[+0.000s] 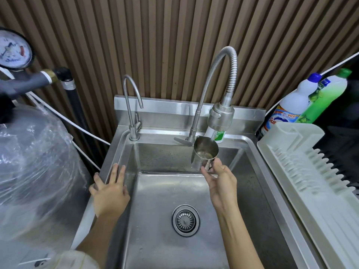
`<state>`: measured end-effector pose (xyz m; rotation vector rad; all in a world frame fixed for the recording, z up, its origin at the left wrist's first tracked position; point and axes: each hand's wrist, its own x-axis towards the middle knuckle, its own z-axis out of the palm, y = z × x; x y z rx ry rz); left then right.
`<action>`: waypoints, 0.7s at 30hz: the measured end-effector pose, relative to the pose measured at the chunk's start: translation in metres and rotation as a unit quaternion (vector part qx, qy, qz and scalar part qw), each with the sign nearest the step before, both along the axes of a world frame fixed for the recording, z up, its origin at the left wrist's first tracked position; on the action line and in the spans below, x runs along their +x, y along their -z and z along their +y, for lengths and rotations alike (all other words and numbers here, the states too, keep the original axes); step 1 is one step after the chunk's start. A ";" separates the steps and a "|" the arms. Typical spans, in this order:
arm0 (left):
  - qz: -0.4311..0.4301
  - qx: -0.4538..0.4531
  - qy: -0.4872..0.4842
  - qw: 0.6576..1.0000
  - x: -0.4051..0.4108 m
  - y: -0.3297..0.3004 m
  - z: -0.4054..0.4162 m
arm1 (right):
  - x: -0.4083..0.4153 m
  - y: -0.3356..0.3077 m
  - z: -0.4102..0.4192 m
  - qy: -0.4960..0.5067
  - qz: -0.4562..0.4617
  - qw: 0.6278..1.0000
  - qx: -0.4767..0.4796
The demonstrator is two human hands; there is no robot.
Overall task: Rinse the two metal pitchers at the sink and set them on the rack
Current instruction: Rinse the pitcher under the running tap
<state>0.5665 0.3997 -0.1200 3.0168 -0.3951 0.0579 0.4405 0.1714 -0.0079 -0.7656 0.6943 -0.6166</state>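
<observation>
A: What's the biggest thing under the hands?

B: The steel sink (250, 183). Both hands are over it, and its round drain strainer (186, 220) sits in the basin floor between the two forearms, nearer the person than either palm.

A: And off to the sides?

B: Beyond the left hand, a large tank wrapped in clear plastic (35, 167), with a pressure gauge (14, 48) above it. Beyond the right hand, a white dish rack (310, 171) lies along the sink's edge, and two detergent bottles (305, 101) stand past its far end.

A: The taps?

B: Two. A tall flexible spring faucet (221, 105) arches over and ends in a wide spray head directly above the right hand. A slimmer gooseneck tap (133, 105) stands on the far rim, ahead of the left hand.

A: What is the left hand doing?

B: The left hand (110, 189) lies flat on the sink's left rim, fingers straight and spread, holding nothing.

A: The right?

B: The right hand (221, 183) pinches a small metal pitcher (205, 154) at its lower side, thumb and fingertips curled against it. The pitcher is lifted over the basin, just below the spray head, mouth tipped towards the person. There's a shine inside; I cannot tell whether that is water.

A: Any second pitcher?

B: I see only this one.

A: Anything smaller?

B: A white and green bottle (218, 135) stands on the back ledge, just behind the pitcher.
</observation>
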 end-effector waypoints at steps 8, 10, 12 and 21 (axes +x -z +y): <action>-0.011 -0.003 -0.001 1.000 0.000 0.002 0.000 | -0.005 -0.001 0.002 -0.020 0.028 0.999 -0.019; -0.008 0.001 0.001 1.000 0.001 0.001 0.000 | -0.006 0.000 0.002 -0.018 0.027 0.999 -0.016; -0.002 0.003 0.000 1.000 0.001 0.002 0.000 | -0.005 0.000 0.001 -0.010 0.028 0.999 -0.021; -0.001 0.001 0.000 1.000 0.000 0.001 0.000 | 0.000 -0.006 0.001 -0.019 0.037 0.998 -0.049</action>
